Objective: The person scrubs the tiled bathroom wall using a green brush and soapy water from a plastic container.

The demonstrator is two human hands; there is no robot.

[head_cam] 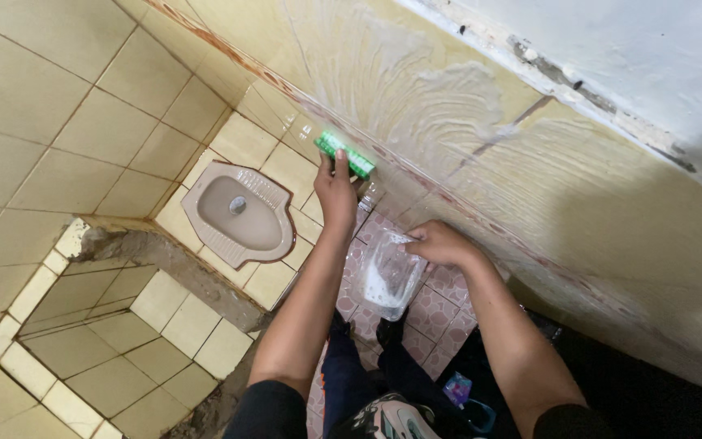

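Right hand nearest, fingers pinched on the rim of a clear plastic bag: limp, light, likely slippery. Above the bag, left hand fingers wrapped round a stiff green brush against the soapy wall tiles.

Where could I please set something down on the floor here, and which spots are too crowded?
Bare cream floor tiles lie between the squat toilet and the soapy wall. More bare tile sits between the toilet and the tiled basin. It is crowded on the pink floor, where the left hand holds a green brush and the right hand a clear bag.
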